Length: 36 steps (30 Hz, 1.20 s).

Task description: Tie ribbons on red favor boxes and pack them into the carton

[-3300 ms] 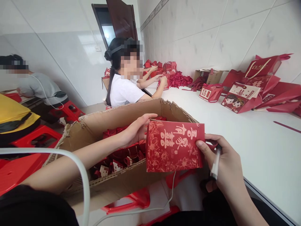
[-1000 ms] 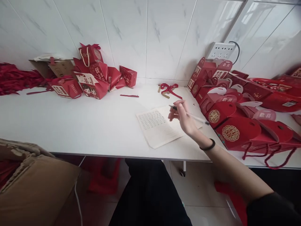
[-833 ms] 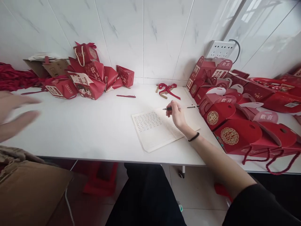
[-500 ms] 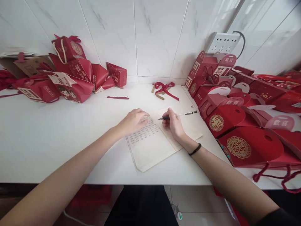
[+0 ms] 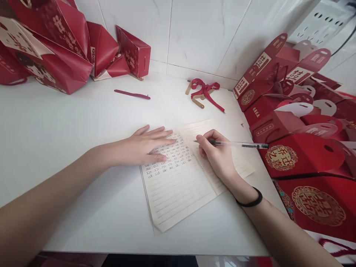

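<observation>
An open lined notebook (image 5: 178, 196) lies at a slant on the white table, rows of handwritten figures on the upper part of its left page. My left hand (image 5: 147, 144) rests flat across the left page's upper-left part, fingers spread, covering some of the writing. Over the right page, my right hand (image 5: 218, 154) grips a clear-barrelled pen (image 5: 236, 144) between thumb and fingers. The pen's dark tip points left, close to the fold; whether it touches paper I cannot tell. A black band circles my right wrist.
Red gift boxes (image 5: 303, 155) crowd the right side, with a white power strip (image 5: 317, 27) behind them. More red boxes (image 5: 63, 44) stand at the back left. A red ribbon (image 5: 204, 91) and a thin dark-red strip (image 5: 132, 94) lie near the tiled wall.
The view has moved closer to the table. My left hand has flattened on the page with its fingers spread. My right hand still holds the pen over the right page.
</observation>
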Tool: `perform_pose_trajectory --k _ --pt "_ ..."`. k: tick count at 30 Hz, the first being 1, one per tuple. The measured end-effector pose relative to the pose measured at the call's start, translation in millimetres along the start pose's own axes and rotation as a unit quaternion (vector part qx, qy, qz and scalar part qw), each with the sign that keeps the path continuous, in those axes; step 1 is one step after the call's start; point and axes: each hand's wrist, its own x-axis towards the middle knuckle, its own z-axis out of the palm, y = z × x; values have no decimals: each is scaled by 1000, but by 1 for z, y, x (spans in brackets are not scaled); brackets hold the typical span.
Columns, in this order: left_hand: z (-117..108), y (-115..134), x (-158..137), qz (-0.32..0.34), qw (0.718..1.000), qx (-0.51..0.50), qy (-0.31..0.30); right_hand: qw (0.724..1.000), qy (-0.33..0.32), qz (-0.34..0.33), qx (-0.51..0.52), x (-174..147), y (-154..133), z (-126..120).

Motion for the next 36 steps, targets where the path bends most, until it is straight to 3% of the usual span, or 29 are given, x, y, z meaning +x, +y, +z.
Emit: perform_pose_trajectory --k 8,12,17,21,27,36 --pt "3 -3 0 3 1000 -23 -5 987 26 -38 -153 -11 -7 -1" --pt "9 0 3 9 1000 -23 17 992 -18 -57 -114 -31 -20 17" --pt "12 10 7 3 998 -28 52 989 -132 0 -71 -53 -23 43" --pt "8 15 7 -10 999 -26 34 986 -138 0 -94 -52 -17 49" --pt "9 14 7 -9 998 -44 44 979 -140 -65 -130 -48 -15 50" --pt "8 16 8 -16 998 -39 37 971 -159 -69 -165 -49 -15 51"
